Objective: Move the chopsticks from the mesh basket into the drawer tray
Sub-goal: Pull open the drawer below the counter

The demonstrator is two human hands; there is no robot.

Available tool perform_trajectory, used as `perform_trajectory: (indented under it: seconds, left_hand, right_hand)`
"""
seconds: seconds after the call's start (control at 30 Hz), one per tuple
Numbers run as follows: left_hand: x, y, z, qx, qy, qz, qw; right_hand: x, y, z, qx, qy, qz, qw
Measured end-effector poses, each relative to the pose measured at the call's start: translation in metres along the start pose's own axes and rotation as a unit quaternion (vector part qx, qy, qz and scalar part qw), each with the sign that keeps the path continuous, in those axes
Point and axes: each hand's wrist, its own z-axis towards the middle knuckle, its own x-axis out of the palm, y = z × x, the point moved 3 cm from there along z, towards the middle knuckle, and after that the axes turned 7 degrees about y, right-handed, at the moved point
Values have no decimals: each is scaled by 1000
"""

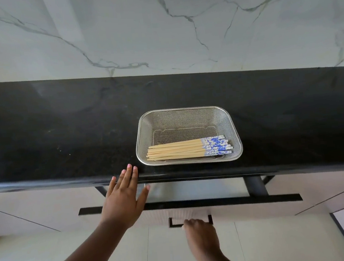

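Lying bunched in one mesh basket (pixel 186 116) on the black counter (pixel 63 129), the chopsticks (pixel 189 150) showed pale wooden shafts pointing left and blue-and-white patterned ends to the right; an exact count could not be made. One left hand (pixel 122 199) was spread flat, fingertips over the near counter edge. One right hand (pixel 198 232) gripped the drawer handle (pixel 175 223), the drawer (pixel 236 206) partly open.

- The chopsticks (pixel 189 149) are lying bundled flat along the near side of my mesh basket (pixel 234 125), pale wood with blue-and-white patterned ends pointing right.
- The steel basket is sitting on the black counter, near its front edge.
- The drawer (pixel 235 202) is standing pulled partway out below; its tray isn't showing.
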Motion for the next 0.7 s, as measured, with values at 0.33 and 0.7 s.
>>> perform_trajectory:
  seconds: [0.33,0.7]
  left_hand:
    - [-5,-3,0,-10,24,6,1000]
    - [-3,2,-4,16,7,-19,1000]
  right_hand:
    - [15,18,-98,-11,-111,29,993]
    - [-23,-9,-144,-45,-213,54,974]
